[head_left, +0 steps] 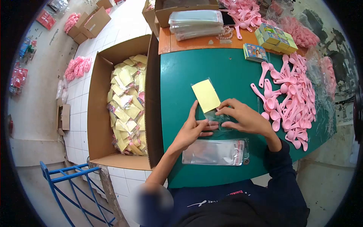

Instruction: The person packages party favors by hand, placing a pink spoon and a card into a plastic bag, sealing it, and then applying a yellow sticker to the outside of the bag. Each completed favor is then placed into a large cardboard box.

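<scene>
Both hands at the near end of a clear bag (208, 110) lying on the green bench (177, 75).
The bag lies flat mid-bench with a yellow card (205, 95) inside, toward its far end. The left hand (194, 128) is open, fingers flat across the bag's near end, thumb along its left edge. The right hand (244, 118) has curled fingers pinching the same end from the right. A stack of empty bags (214, 152) lies just nearer the person. Pink spoons (293, 100) are heaped to the right. A cardboard box (99, 113) of filled packets stands on the floor to the left.
</scene>
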`<state>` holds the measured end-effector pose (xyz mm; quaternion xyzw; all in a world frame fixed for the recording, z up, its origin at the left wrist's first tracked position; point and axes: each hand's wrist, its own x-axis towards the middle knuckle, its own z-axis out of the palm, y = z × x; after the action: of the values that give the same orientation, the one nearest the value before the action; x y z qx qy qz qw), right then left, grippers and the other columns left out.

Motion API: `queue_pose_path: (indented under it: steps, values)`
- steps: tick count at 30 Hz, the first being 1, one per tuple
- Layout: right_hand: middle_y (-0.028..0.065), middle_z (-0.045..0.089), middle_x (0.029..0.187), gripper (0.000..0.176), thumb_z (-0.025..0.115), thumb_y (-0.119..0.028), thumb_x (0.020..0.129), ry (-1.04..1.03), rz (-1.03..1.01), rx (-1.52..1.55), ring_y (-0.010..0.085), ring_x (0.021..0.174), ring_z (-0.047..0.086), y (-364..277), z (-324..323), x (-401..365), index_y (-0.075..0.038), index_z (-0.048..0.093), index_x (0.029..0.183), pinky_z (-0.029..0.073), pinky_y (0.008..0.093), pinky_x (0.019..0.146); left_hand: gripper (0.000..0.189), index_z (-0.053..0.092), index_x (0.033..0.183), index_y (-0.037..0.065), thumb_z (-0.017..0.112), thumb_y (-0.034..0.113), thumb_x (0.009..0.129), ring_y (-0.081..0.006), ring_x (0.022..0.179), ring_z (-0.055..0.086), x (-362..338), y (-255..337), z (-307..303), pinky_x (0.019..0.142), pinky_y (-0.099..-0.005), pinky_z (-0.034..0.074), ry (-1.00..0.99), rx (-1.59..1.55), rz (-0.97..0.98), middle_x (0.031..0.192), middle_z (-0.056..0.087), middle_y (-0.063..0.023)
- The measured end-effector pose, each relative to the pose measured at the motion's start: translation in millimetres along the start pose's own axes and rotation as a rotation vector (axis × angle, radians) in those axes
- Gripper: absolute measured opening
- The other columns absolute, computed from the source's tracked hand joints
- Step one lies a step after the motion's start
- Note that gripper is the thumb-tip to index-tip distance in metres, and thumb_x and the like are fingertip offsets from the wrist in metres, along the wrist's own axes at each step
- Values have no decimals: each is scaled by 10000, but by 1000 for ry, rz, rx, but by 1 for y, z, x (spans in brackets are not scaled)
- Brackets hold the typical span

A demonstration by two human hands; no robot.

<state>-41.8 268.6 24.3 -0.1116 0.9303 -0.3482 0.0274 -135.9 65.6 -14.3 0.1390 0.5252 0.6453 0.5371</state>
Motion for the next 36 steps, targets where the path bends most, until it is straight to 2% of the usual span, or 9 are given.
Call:
queue_pose_path:
  steps: [4, 7, 25, 28, 31, 32, 33, 34, 36]
  values:
    - [124, 501, 1006, 274, 698, -89, 736, 60, 6, 32, 287, 994, 505, -14, 13, -1, -60, 583, 984, 453, 364, 822, 740, -141, 1439, 154, 417, 65, 961, -265, 1001, 623, -14, -4, 3, 841, -357, 537, 59, 37, 93, 1175, 555, -234]
    - [120, 503, 985, 260, 683, -121, 744, 70, -39, 1, 304, 949, 501, -17, 21, 3, -55, 549, 958, 427, 391, 813, 730, -111, 1446, 224, 413, 60, 965, -283, 1013, 618, -16, -8, 3, 859, -380, 526, 81, 45, 126, 1184, 545, -247]
    - [60, 469, 830, 186, 672, -103, 729, 99, -211, -259, 247, 879, 507, -27, 46, 9, -67, 524, 834, 393, 368, 757, 749, 40, 1457, 141, 518, -11, 901, -182, 850, 634, -6, -7, 1, 780, -311, 535, 207, 258, 106, 934, 634, -176]
    - [46, 484, 805, 147, 662, -98, 742, -33, -180, 50, 229, 849, 514, -16, 26, 2, -65, 536, 809, 397, 351, 755, 709, 88, 1448, 113, 510, -30, 897, -198, 839, 646, -6, -2, 11, 773, -305, 537, 284, 342, 108, 924, 641, -188]
    - [46, 510, 821, 177, 652, -178, 791, -134, -132, 475, 169, 801, 502, 10, -25, -24, -50, 535, 829, 412, 306, 741, 644, 137, 1426, 69, 498, -10, 898, -190, 836, 669, -4, -7, -2, 759, -299, 537, 188, 187, 150, 890, 671, -159]
    - [35, 510, 837, 144, 633, -151, 800, -121, -110, 498, 147, 797, 498, 28, -55, -41, -47, 546, 849, 416, 289, 734, 521, 258, 1382, 42, 474, -10, 911, -191, 872, 663, -8, -3, 1, 776, -288, 535, 175, 144, 112, 904, 667, -159]
    - [48, 528, 785, 107, 633, -84, 782, -18, 94, 596, 175, 782, 535, 49, -90, -67, -21, 550, 808, 422, 308, 735, 483, 294, 1362, 36, 473, -2, 915, -191, 886, 660, -9, -4, 0, 776, -282, 534, 159, 156, 104, 907, 666, -159]
    - [52, 536, 777, 76, 590, -82, 816, 284, 349, 569, 153, 780, 543, 88, -117, -104, -17, 551, 808, 435, 298, 728, 447, 330, 1342, 29, 471, 6, 919, -192, 899, 657, -8, -4, -4, 776, -276, 533, 141, 171, 100, 910, 664, -160]
    - [122, 608, 1035, 340, 553, -44, 791, 683, 559, -289, 200, 921, 597, 181, -180, -172, 16, 563, 1126, 460, 309, 828, 292, 483, 1225, 9, 456, 36, 935, -174, 906, 648, -9, -1, -3, 784, -263, 529, 134, 194, 93, 922, 661, -147]
